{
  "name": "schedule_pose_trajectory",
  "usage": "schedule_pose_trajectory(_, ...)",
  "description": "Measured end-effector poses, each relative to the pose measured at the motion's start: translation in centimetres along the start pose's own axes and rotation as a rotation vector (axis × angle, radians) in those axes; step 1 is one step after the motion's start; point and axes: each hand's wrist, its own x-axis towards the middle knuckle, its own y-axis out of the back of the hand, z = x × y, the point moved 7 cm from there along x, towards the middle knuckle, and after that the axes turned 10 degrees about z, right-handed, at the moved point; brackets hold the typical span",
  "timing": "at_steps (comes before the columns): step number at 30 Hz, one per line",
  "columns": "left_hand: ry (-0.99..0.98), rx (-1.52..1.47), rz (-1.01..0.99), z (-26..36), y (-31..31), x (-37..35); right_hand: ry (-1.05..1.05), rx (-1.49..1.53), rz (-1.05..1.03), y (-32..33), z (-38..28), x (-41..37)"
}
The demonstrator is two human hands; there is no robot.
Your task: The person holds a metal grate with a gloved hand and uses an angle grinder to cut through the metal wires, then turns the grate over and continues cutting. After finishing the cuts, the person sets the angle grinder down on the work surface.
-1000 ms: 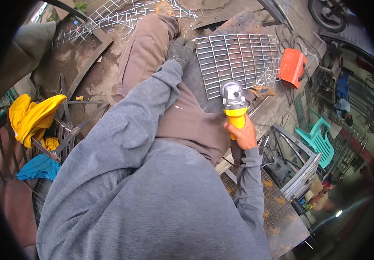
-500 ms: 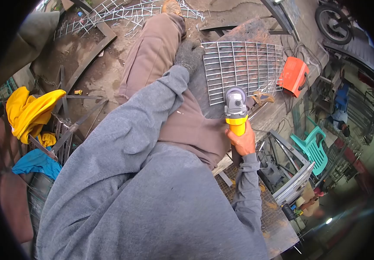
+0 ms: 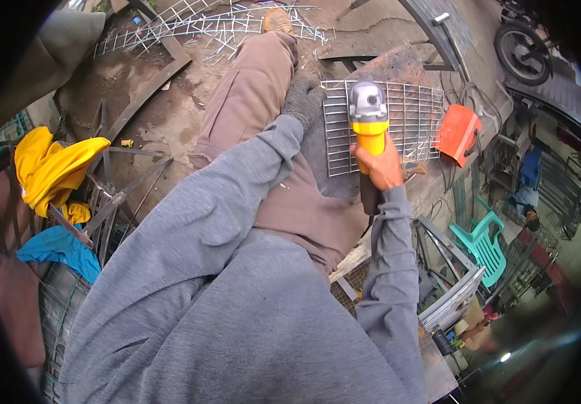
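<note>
My right hand (image 3: 381,163), bare, is wrapped round the yellow body of an angle grinder (image 3: 370,124). The grinder's grey head lies over the upper part of a wire mesh panel (image 3: 411,111); whether its disc touches the wires is hidden. At the panel's left edge is my left hand (image 3: 304,102) in a dark grey glove, its fingers closed at the mesh corner. A rusty metal plate (image 3: 394,62) shows behind and under the panel.
An orange box-shaped object (image 3: 458,135) stands right of the panel. Cut mesh and wire pieces (image 3: 230,27) lie on the ground ahead. Yellow cloth (image 3: 48,168) and blue cloth (image 3: 61,251) hang over metal frames at left. A green chair (image 3: 484,246) and a motorcycle wheel (image 3: 522,54) are at right.
My right hand has moved the grinder forward, from the panel's near edge to over its upper part. The camera view has shifted slightly. My left hand stays at the panel's left edge.
</note>
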Motion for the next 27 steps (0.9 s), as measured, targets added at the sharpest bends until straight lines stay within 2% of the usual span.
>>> schedule_pose_trajectory(2,-0.02,0.014,0.017,0.2,0.1,0.0,0.066,-0.019,0.003,-0.2,-1.5,2.1)
schedule_pose_trajectory(5,0.021,0.01,-0.01,0.0,0.0,0.0,0.057,-0.024,0.008,-0.6,-2.0,3.6)
schedule_pose_trajectory(9,-0.029,0.041,0.013,0.2,0.0,0.1,0.063,-0.042,-0.006,0.2,-1.1,1.5)
schedule_pose_trajectory(11,-0.036,0.039,0.007,0.2,-0.1,0.1,0.001,-0.038,-0.033,1.0,-0.4,-1.7)
schedule_pose_trajectory(16,0.092,0.011,0.008,0.0,0.0,0.0,-0.131,-0.013,-0.019,2.0,4.9,-10.0)
schedule_pose_trajectory(17,0.075,0.004,0.007,-0.1,-0.1,0.2,-0.194,0.014,-0.024,2.1,6.0,-11.6)
schedule_pose_trajectory(22,-0.003,0.172,0.022,0.5,0.3,0.5,-0.196,0.16,0.002,2.6,5.0,-16.1)
schedule_pose_trajectory(24,-0.04,0.183,0.015,0.1,0.3,1.1,-0.467,0.426,-0.083,1.2,5.3,-17.7)
schedule_pose_trajectory(25,-0.048,0.199,-0.016,-0.3,0.0,1.4,-0.361,0.371,-0.016,1.0,5.4,-17.4)
schedule_pose_trajectory(26,-0.056,0.214,-0.047,-0.7,-0.3,1.8,-0.361,0.375,-0.013,0.5,5.2,-17.5)
schedule_pose_trajectory(27,-0.058,0.215,-0.048,-0.4,-0.3,1.6,-0.283,0.166,0.075,0.8,4.6,-17.2)
